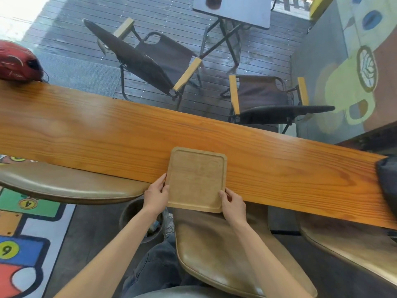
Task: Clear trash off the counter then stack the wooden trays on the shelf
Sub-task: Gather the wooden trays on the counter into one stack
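A square, pale wooden tray [196, 179] with rounded corners and a raised rim lies over the near edge of the long orange wooden counter [86, 134], its near end sticking out past the edge. My left hand [155, 193] grips the tray's left side near the front corner. On the tray's near right corner my right hand [233, 204] is closed, thumb on top of the rim. The tray holds nothing.
A red helmet [19, 63] sits at the counter's far left and a dark bag [387, 179] at its right end. Tan padded stools [214, 250] stand under the counter, with a bin [137, 214] on the floor between them. Folding chairs and a small table show beyond the glass.
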